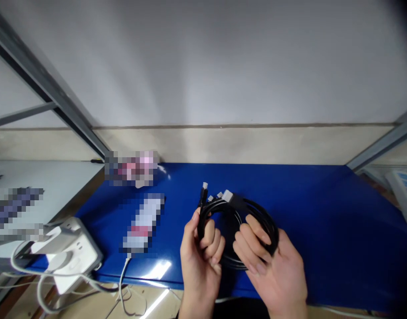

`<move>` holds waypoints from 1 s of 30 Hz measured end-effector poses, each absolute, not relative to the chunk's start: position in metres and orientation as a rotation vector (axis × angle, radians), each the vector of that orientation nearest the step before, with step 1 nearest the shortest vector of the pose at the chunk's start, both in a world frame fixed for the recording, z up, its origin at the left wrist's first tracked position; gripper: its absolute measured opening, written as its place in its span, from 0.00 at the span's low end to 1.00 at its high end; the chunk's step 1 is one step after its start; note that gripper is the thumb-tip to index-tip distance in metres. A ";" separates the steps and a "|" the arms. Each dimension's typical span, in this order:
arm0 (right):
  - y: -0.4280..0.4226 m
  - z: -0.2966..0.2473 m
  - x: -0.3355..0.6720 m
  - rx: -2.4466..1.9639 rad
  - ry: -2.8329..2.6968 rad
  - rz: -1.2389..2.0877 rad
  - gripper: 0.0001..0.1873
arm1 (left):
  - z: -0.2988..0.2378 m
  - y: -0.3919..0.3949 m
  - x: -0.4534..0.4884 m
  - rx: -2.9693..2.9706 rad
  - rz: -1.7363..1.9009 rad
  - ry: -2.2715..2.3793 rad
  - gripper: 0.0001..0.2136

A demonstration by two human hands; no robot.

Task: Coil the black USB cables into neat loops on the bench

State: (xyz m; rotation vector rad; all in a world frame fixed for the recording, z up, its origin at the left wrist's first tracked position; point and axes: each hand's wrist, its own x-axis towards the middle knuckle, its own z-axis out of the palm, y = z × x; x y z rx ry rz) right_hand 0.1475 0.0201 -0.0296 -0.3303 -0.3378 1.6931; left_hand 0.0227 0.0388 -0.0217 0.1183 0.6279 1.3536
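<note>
A pale wall (223, 66) rises behind a glossy blue surface (329, 221), with a grey metal frame (65, 104) slanting down on the left. At the surface's near left corner sits a white power strip (85, 254) with an adapter and cords attached. Between it and the hands lies a slim rectangular device (148, 217), pixelated, a white cord (122, 272) running from its lower end.

The coil of black cable (269, 215) is held over the front middle of the surface; whether it touches the surface is hard to tell. The right hand (274, 268) has its grip closed round the coil's right side, the fingers hooked through the loop. The left hand (201, 252) has its grip closed on the left side, thumb and curled fingers pinching the strands together.

Handling it well seems to call for even, moderate tension between the two grips, so the turns lie side by side and the loop stays round. The loose strands at the bottom of the loop probably want gathering in with the rest.

Smallest are the ends: a light-tipped plug (204, 191) pointing up beside the left thumb, and a whitish connector (227, 196) at the coil's top. Both are best left free of the bundle, without sharp bends at their necks.
</note>
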 end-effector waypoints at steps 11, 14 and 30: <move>0.029 -0.049 0.145 -0.730 -0.044 1.554 0.18 | -0.026 0.024 0.016 0.381 1.511 0.490 0.15; 0.029 -0.056 0.142 -0.839 -0.091 1.293 0.18 | -0.021 0.021 0.017 0.444 1.625 0.531 0.13; 0.010 -0.047 0.139 -1.249 -1.718 0.572 0.40 | -0.014 0.029 0.021 0.722 1.584 0.970 0.18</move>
